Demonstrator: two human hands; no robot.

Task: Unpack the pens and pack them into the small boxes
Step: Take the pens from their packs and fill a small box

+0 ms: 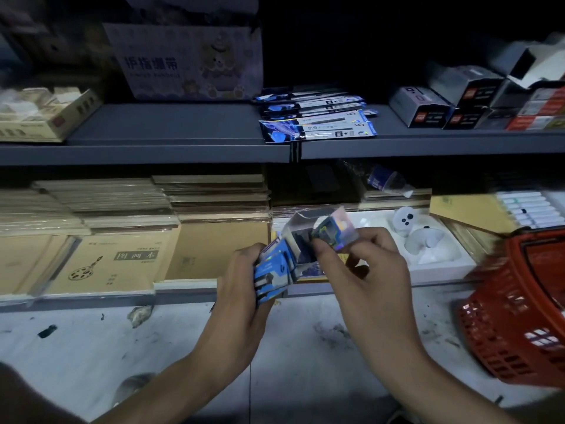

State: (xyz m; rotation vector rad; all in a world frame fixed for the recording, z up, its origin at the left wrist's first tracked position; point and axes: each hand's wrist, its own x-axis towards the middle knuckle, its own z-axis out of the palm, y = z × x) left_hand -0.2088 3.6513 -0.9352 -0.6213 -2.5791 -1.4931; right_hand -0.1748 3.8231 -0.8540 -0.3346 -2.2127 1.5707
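We grip the small box (276, 272) in our left hand (241, 280), fingers curled round it and its open flap turned toward the right hand (373, 270) so packs can go in. That hand pinches a shiny pen pack (334, 232) at the opening; through the blur it seems partly inside. Spare packs (318, 117) lie well above both hands.

A stationery shop, or its stockroom: grey metal shelving (171, 123) carries stacks of brown-covered exercise books (116, 258), carded pen packets (318, 127) laid in a pile, small retail boxes (428, 108) and a printed carton (183, 62). A red plastic shopping basket (513, 319) sits at the right, blurred.
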